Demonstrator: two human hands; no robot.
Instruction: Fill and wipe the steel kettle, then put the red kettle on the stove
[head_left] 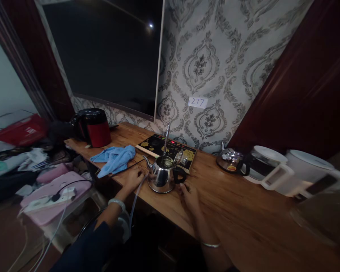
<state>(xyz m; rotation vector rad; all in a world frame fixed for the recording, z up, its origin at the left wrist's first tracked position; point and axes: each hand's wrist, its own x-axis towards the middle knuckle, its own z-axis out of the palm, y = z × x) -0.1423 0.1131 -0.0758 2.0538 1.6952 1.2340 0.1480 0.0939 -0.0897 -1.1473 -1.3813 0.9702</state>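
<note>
A shiny steel kettle [161, 179] stands upright near the table's front edge, its lid [178, 158] tipped up at the right of the open mouth. A thin metal spout tube [167, 140] rises just behind the mouth. My right hand [189, 195] has its fingers curled at the lower end of the black handle [180, 175]. At the kettle's left, below its spout, my left hand [136, 178] is closed with fingers bent; what they hold, if anything, is hidden. A clear hose [135, 200] runs up past these fingers from below the table edge.
Behind the kettle lies a black, gold-flowered hot plate [150, 143] with a red light. A blue cloth [116, 158] and a red-black kettle [95, 126] are left. A glass teapot [231, 160] and white-handled jugs [269, 166] stand right. A pink stool [56, 192] bears a power strip [52, 200].
</note>
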